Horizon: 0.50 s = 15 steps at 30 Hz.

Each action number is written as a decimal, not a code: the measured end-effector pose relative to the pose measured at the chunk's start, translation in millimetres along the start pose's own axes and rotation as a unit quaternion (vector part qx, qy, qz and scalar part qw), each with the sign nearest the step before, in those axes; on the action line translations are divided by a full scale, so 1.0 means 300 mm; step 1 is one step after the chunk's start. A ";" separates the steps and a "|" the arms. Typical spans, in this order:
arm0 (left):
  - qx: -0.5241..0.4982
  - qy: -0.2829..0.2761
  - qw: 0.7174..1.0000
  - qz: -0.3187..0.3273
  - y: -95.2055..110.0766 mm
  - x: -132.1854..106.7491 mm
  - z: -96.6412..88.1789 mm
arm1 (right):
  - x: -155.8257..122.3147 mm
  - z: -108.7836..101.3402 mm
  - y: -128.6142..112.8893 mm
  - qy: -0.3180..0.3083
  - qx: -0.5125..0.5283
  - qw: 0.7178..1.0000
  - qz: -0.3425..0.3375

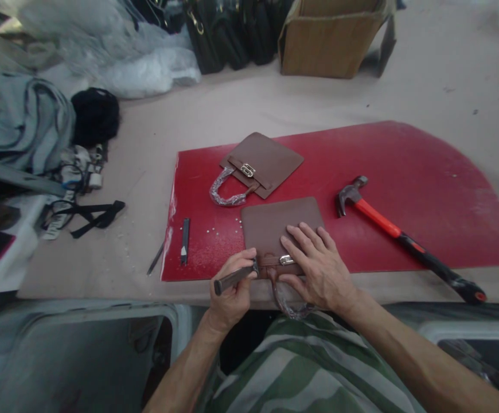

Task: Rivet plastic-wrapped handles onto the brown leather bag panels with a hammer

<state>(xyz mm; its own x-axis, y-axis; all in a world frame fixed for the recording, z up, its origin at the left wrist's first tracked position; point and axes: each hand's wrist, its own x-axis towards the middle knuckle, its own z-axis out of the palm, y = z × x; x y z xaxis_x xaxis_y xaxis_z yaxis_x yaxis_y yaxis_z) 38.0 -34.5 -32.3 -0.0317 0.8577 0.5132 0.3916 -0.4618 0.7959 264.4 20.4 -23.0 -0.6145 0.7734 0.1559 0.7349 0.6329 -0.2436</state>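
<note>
In the head view, the left hand (231, 289) has its grip closed round a dark metal tool (234, 279), held at the left edge of a brown panel (281, 221); fingers partly hide where the tool meets it. The right hand (318, 267) lies spread on the panel with its grip wide, covering the lower right part. The panel lies on the near edge of a red mat (404, 172), its plastic-wrapped handle (292, 307) hanging past the table (447, 103).

Just beyond lies a second brown panel (273, 160), buckle up. On the right, a hammer (376, 217) slants across the mat, its black handle end passing over the near edge, close to the right forearm. Left of the panel are small white bits (214, 230), a flat metal punch (184, 241) and a thin rod (155, 259). Farther left sit a black strap (97, 217), a black bundle (96, 116) and grey cloth (21, 112). Clear plastic (146, 71), dark bags (232, 37) and a cardboard box (320, 46) line the far side.
</note>
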 end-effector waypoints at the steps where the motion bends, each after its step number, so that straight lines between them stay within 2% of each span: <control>1: 0.006 0.007 1.000 0.002 0.000 -0.005 0.005 | 0.000 0.000 0.001 0.000 0.001 1.000 0.000; 8: 0.048 0.040 0.998 -0.023 0.004 -0.050 0.031 | -0.002 0.000 0.001 0.000 0.006 1.000 0.000; 15: 0.008 0.008 1.000 -0.003 -0.004 -0.003 0.018 | -0.001 -0.002 0.000 -0.005 0.013 1.000 0.006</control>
<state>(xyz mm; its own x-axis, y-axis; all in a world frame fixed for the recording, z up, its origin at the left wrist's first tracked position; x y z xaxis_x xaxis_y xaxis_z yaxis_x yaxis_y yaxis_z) 42.7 -33.6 -35.5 -0.0479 0.8568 0.5134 0.4060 -0.4529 0.7937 264.7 20.3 -22.4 -0.6085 0.7803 0.1442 0.7345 0.6226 -0.2700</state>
